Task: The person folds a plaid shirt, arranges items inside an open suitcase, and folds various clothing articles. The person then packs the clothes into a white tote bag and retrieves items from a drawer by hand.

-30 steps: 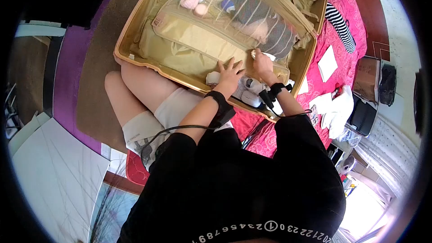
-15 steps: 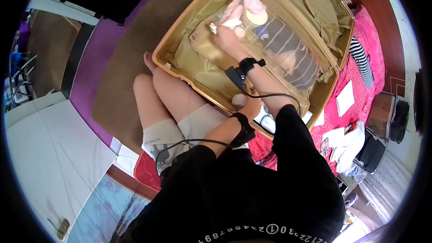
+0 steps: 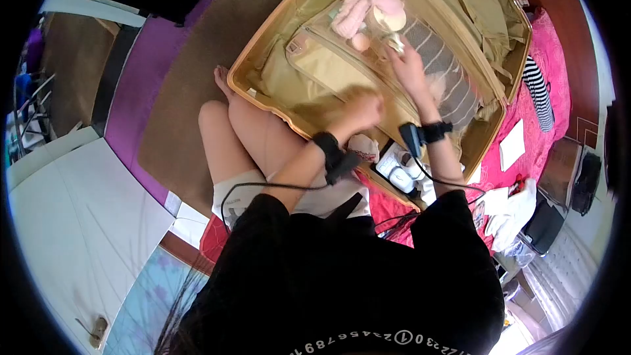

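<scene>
My right hand [image 3: 410, 69] is over the far part of a gold suitcase [image 3: 292, 121]. Its fingers close on a small pale, shiny object [image 3: 394, 43] whose kind I cannot make out. Close by, a pink fluffy item [image 3: 353, 16], a round cream-topped item [image 3: 389, 20] and a grey striped cloth [image 3: 450, 56] lie in a see-through compartment. My left hand [image 3: 363, 110] hovers above the suitcase's near half, its fingers smeared by motion. Below it sit a rolled whitish item with red marks [image 3: 363, 148] and white rounded items [image 3: 402, 177] in a dark-edged container.
Right of the suitcase, a pink bedspread [image 3: 549, 79] carries a black-and-white striped cloth [image 3: 537, 95], a white sheet [image 3: 513, 144] and a crumpled white cloth [image 3: 513, 220]. Cables run from bands on both wrists. My bare legs [image 3: 246, 131] rest against the suitcase's left edge.
My right hand has moved rightward across the see-through compartment with the small object. My left hand has risen up and left from the near edge, uncovering the white items. The view has shifted slightly.
</scene>
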A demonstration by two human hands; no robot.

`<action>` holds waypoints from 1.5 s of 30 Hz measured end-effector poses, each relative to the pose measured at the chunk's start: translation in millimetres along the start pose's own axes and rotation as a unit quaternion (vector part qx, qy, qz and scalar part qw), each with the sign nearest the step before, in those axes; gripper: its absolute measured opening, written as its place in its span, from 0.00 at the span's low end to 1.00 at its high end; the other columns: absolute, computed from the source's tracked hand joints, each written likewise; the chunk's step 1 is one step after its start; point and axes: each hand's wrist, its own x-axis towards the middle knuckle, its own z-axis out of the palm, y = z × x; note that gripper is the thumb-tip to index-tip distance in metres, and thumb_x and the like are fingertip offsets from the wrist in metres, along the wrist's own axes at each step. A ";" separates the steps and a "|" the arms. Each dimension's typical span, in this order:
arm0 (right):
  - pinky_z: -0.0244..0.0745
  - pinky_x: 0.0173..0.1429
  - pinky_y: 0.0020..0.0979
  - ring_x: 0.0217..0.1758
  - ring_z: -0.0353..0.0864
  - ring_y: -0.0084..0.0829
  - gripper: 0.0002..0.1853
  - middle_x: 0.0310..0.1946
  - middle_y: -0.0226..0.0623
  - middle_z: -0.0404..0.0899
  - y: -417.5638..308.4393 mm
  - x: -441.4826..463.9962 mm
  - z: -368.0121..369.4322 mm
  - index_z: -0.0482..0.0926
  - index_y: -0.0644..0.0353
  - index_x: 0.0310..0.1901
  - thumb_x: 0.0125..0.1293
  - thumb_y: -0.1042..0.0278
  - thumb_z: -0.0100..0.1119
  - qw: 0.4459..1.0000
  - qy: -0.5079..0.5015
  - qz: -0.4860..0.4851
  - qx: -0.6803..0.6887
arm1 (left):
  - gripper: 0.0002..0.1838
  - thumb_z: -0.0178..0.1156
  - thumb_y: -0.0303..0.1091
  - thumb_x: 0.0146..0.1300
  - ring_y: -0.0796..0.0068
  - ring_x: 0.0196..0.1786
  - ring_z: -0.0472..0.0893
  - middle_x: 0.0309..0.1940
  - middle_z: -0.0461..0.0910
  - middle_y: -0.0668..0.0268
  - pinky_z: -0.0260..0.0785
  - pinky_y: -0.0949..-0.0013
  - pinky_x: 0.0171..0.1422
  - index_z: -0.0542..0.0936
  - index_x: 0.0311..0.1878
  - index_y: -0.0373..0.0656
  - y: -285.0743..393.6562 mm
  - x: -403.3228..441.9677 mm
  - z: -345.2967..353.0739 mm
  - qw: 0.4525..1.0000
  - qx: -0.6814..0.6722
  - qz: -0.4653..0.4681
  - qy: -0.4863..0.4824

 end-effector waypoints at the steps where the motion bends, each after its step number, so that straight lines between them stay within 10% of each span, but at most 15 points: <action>1: 0.75 0.45 0.38 0.39 0.83 0.46 0.22 0.34 0.50 0.82 3.9 -11.9 -12.1 0.73 0.60 0.56 0.64 0.59 0.56 0.999 -0.017 0.019 0.040 | 0.11 0.54 0.32 0.57 0.55 0.34 0.81 0.30 0.80 0.53 0.74 0.57 0.42 0.78 0.41 0.39 -11.9 14.5 -12.3 0.997 -0.045 -0.055 0.028; 6: 0.75 0.43 0.35 0.38 0.83 0.38 0.18 0.35 0.42 0.82 40.7 -59.7 -5.3 0.74 0.61 0.52 0.63 0.63 0.58 0.992 -0.087 0.002 0.086 | 0.21 0.59 0.37 0.59 0.67 0.46 0.79 0.43 0.78 0.62 0.73 0.59 0.47 0.70 0.53 0.38 -63.3 54.8 -20.8 0.874 -0.387 -0.144 0.258; 10: 0.75 0.39 0.32 0.33 0.81 0.30 0.17 0.31 0.38 0.81 10.9 -70.7 29.2 0.75 0.63 0.50 0.63 0.63 0.58 0.982 -0.150 0.042 0.106 | 0.18 0.57 0.39 0.62 0.70 0.56 0.72 0.49 0.75 0.64 0.63 0.66 0.60 0.69 0.53 0.43 -27.6 32.1 -64.5 0.670 -0.698 -0.157 0.198; 15: 0.74 0.35 0.30 0.27 0.80 0.28 0.17 0.28 0.40 0.80 0.3 -57.0 59.0 0.76 0.65 0.47 0.62 0.61 0.59 0.953 -0.171 0.105 0.226 | 0.14 0.54 0.38 0.65 0.68 0.60 0.70 0.50 0.74 0.65 0.62 0.67 0.59 0.68 0.51 0.47 -29.4 29.6 -79.5 0.655 -0.735 -0.082 0.156; 19: 0.76 0.34 0.35 0.26 0.81 0.42 0.14 0.28 0.47 0.82 -21.4 -34.4 47.6 0.76 0.65 0.41 0.61 0.62 0.58 0.989 -0.074 -0.016 -0.125 | 0.11 0.51 0.36 0.66 0.68 0.61 0.70 0.51 0.74 0.65 0.62 0.66 0.60 0.68 0.50 0.47 -19.7 27.0 -87.6 0.593 -0.795 -0.020 0.128; 20: 0.76 0.43 0.41 0.38 0.81 0.50 0.17 0.38 0.54 0.81 -32.3 -25.0 42.0 0.77 0.65 0.43 0.57 0.62 0.60 0.977 -0.113 0.072 -0.167 | 0.11 0.50 0.35 0.66 0.68 0.62 0.70 0.51 0.74 0.65 0.62 0.66 0.60 0.69 0.50 0.46 -20.3 26.8 -87.8 0.572 -0.811 -0.009 0.118; 23: 0.71 0.53 0.45 0.51 0.76 0.52 0.20 0.48 0.55 0.76 7.3 -5.6 60.7 0.77 0.65 0.45 0.53 0.62 0.62 0.957 0.022 -0.056 -0.283 | 0.12 0.49 0.36 0.66 0.68 0.59 0.71 0.52 0.74 0.65 0.64 0.67 0.57 0.69 0.51 0.45 -20.0 27.6 -89.3 0.516 -0.850 0.013 0.099; 28: 0.62 0.60 0.46 0.56 0.70 0.49 0.25 0.51 0.50 0.72 -13.7 17.6 71.0 0.71 0.66 0.53 0.53 0.67 0.61 0.991 0.131 0.000 0.008 | 0.14 0.49 0.37 0.67 0.72 0.52 0.73 0.52 0.73 0.66 0.64 0.73 0.50 0.71 0.53 0.44 -29.0 30.3 -86.3 0.486 -0.870 0.036 0.069; 33: 0.72 0.30 0.33 0.29 0.77 0.37 0.14 0.30 0.43 0.77 -37.2 27.6 71.6 0.71 0.66 0.47 0.59 0.73 0.53 0.961 -0.005 0.141 0.238 | 0.15 0.52 0.39 0.66 0.80 0.38 0.73 0.47 0.77 0.66 0.63 0.80 0.37 0.74 0.51 0.41 -21.1 23.3 -95.5 0.519 -0.848 -0.019 0.103; 35: 0.71 0.25 0.29 0.26 0.77 0.35 0.10 0.27 0.42 0.76 -48.3 33.0 72.0 0.72 0.66 0.44 0.63 0.73 0.48 0.982 0.115 -0.087 0.123 | 0.15 0.53 0.40 0.66 0.82 0.33 0.70 0.46 0.79 0.66 0.61 0.81 0.33 0.75 0.50 0.41 -22.2 25.8 -92.4 0.519 -0.847 -0.033 0.113; 36: 0.73 0.32 0.34 0.31 0.78 0.37 0.09 0.29 0.43 0.77 -23.1 32.7 82.0 0.73 0.65 0.42 0.64 0.70 0.49 0.986 -0.064 0.063 0.142 | 0.15 0.53 0.40 0.66 0.83 0.30 0.69 0.46 0.79 0.66 0.60 0.81 0.31 0.75 0.49 0.42 -24.0 27.3 -90.9 0.519 -0.845 -0.040 0.119; 40: 0.66 0.53 0.47 0.48 0.75 0.46 0.15 0.40 0.49 0.79 17.7 16.4 94.9 0.75 0.61 0.46 0.60 0.63 0.53 0.995 -0.076 0.058 -0.024 | 0.14 0.54 0.40 0.65 0.85 0.28 0.67 0.44 0.80 0.67 0.59 0.82 0.33 0.76 0.49 0.43 -31.5 32.7 -85.4 0.536 -0.833 -0.033 0.132; 45: 0.61 0.58 0.46 0.58 0.68 0.49 0.15 0.45 0.49 0.77 -17.6 -3.4 74.7 0.77 0.60 0.44 0.55 0.68 0.54 0.942 0.131 -0.204 -0.231 | 0.15 0.53 0.41 0.66 0.81 0.39 0.73 0.47 0.78 0.68 0.62 0.80 0.43 0.74 0.50 0.43 -29.1 34.5 -83.4 0.562 -0.809 -0.068 0.157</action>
